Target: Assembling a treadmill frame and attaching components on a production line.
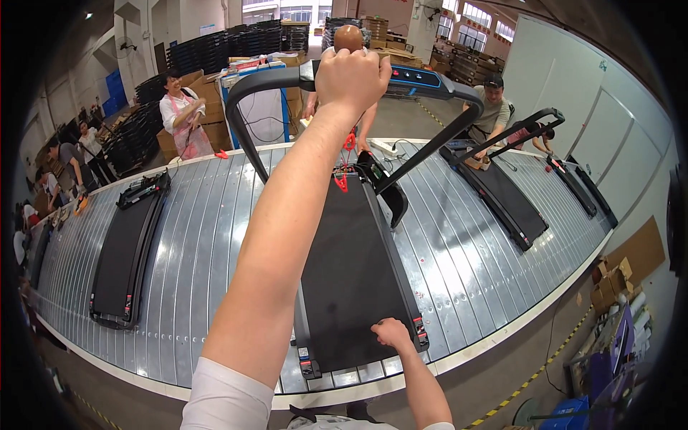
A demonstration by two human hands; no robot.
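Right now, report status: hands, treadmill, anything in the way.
Left hand gripping the raised handlebar, arm outstretched. Right hand pressed on the treadmill deck near its rear corner. Red cord lies at the deck's front.

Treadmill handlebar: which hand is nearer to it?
Left. The left hand is up at the handlebar, closed around a brown knob right above it. The right hand is far below, resting on the near end of the treadmill deck.

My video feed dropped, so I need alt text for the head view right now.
The left hand grips the raised handlebar of a black treadmill on a ribbed metal conveyor, while the right hand rests on the deck's near end. More treadmills and workers are nearby.
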